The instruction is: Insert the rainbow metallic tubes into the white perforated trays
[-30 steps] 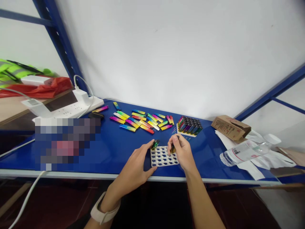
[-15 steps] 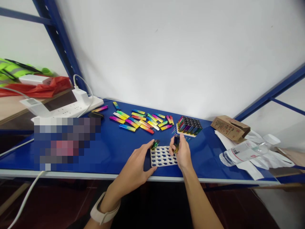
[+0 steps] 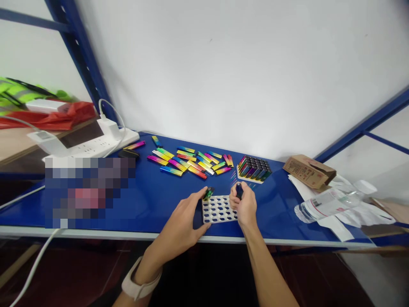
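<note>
Blue steel shelf (image 3: 166,209): both hands gripping at the tray!

Loose rainbow sticks (image 3: 185,162) lie behind a white perforated tray (image 3: 219,209). Left hand (image 3: 182,226) pinches a green-and-black stick (image 3: 208,194) at its far corner; right hand (image 3: 245,207) grips a dark-topped stick (image 3: 239,191), long axis upright, beside its right edge.

Two hands: one held stick (image 3: 208,194) in the left hand (image 3: 180,230), one held stick (image 3: 239,191) in the right hand (image 3: 244,209). Holed tray (image 3: 219,209): one. Block of upright sticks (image 3: 254,168): one, sticks uncountable. Loose striped sticks (image 3: 196,172): about two dozen, overlapping. Power strip (image 3: 96,147): one. Cardboard box (image 3: 309,172): one. Plastic bottle (image 3: 326,205): one. Watch (image 3: 136,285): one.
</note>
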Demonstrator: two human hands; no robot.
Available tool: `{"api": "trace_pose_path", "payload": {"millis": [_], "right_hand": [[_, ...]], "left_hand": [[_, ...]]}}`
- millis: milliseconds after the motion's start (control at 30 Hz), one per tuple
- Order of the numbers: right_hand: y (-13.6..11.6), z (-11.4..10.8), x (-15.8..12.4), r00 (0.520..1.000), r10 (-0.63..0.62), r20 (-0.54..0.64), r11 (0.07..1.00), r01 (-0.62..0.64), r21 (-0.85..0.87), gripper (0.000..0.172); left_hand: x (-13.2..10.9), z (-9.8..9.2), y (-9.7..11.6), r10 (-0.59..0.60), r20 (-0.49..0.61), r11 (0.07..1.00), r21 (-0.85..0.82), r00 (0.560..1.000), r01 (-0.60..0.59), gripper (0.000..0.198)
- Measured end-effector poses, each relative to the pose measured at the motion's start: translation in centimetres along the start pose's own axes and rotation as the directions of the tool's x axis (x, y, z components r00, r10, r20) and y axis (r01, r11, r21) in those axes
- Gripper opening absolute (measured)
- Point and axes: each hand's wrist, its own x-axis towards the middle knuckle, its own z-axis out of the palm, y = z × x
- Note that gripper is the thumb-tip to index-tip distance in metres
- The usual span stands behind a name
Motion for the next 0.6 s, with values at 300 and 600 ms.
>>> {"api": "trace_pose_path", "payload": {"millis": [300,600], "right_hand": [[0.0,-0.5,0.0,0.998,0.010,0.060,0.997,-0.005,-0.075,0.047],[-1.3,-0.9,-0.4,0.940,-0.140,0.312,0.897,0.253,-0.362,0.032]], "left_hand": [[0.1,0.0,0.0,-0.005,0.007,1.000,-0.001,1.000,0.005,0.085],[0.1,0.1,-0.1,0.013,-0.009,1.000,-0.002,1.000,-0.013,0.083]]}}
